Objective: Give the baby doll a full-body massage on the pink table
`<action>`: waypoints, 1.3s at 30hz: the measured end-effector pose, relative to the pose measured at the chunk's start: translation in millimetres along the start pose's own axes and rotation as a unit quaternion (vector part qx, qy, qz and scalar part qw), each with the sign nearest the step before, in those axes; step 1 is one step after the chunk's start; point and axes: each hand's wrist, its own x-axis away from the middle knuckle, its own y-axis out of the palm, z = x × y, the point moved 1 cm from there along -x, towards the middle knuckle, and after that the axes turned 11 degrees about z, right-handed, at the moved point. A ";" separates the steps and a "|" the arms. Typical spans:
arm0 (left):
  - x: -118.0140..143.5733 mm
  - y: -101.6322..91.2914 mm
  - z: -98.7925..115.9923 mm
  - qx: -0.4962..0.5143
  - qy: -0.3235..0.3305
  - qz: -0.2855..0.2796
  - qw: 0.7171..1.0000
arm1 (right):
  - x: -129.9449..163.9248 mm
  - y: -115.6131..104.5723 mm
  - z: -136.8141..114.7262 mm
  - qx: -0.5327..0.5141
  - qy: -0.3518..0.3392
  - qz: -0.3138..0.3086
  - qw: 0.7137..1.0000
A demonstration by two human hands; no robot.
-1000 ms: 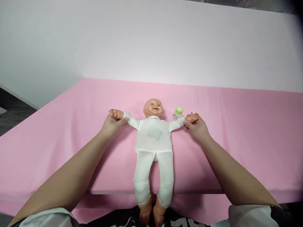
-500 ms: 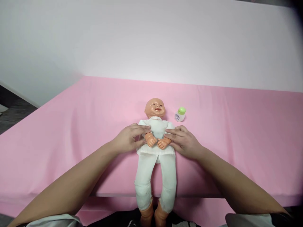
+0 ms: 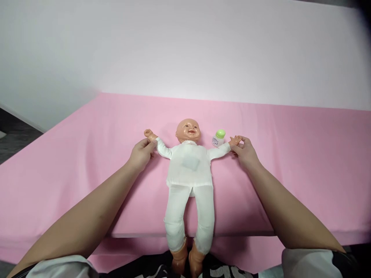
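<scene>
My left hand (image 3: 142, 154) and right hand (image 3: 247, 153) each pinch a wrist (image 3: 157, 141) of the bald, plastic-headed baby doll (image 3: 189, 173) in white cloth, lying face-up on the pink cloth-covered table (image 3: 87, 154), seemingly so its arms (image 3: 219, 151) spread evenly, one beside the small pale green-capped bottle (image 3: 218, 138).

Pink-covered table (image 3: 313, 162) here, and a doll (image 3: 190, 177) lies face-up, feet (image 3: 179, 259) past the near edge (image 3: 139, 234)! Bottle (image 3: 218, 139) right of its head (image 3: 187, 130).

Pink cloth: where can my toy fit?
Bare pink cloth lies left of the left hand, right of the right hand, and between the baby doll and white wall. It's crowded around the green-capped bottle, near the doll's arm.
</scene>
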 end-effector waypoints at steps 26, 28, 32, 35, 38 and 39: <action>50.9 9.3 35.7 -0.296 0.476 -0.238 0.793 | 68.4 36.7 -29.0 0.118 -0.473 -0.182 0.854; 50.3 8.2 37.0 -0.279 0.466 -0.240 0.805 | 66.0 34.6 -28.4 0.122 -0.444 -0.169 0.871; 41.1 5.3 29.3 -0.193 0.368 -0.198 0.888 | 53.4 27.0 -24.3 0.066 -0.316 -0.116 0.939; 25.3 3.3 16.1 -0.095 0.230 -0.129 0.960 | 33.6 20.6 -14.6 -0.037 -0.202 -0.048 0.977; 6.8 2.3 4.5 0.022 0.086 -0.056 0.994 | 11.6 15.3 -1.8 -0.099 -0.081 0.006 0.992; 1.4 2.1 2.0 0.049 0.038 -0.031 0.998 | 5.6 13.8 2.3 -0.104 -0.039 0.015 0.994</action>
